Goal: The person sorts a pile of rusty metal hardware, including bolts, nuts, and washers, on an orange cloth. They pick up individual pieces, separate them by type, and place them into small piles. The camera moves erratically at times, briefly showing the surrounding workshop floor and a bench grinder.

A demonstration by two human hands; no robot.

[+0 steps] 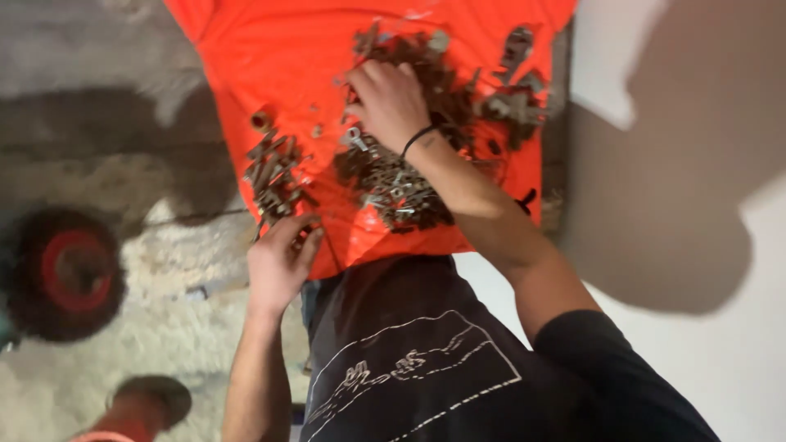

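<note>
The right hand [389,102] digs, fingers curled, into a big pile [409,176] of rusty metal bits on the orange sheet [278,57]. I cannot tell what it holds. The left hand [280,260] lies open by a small pile [272,176]. The bits look hard, heavy and sharp; pinch a few.

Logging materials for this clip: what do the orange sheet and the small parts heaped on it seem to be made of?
Orange sheet: probably plastic tarp, slightly glossy, creased. Big pile of parts under the right hand: metal, mostly rust-brown, a few silvery pieces. Small pile near the left hand: looks like the same rusty metal.
</note>
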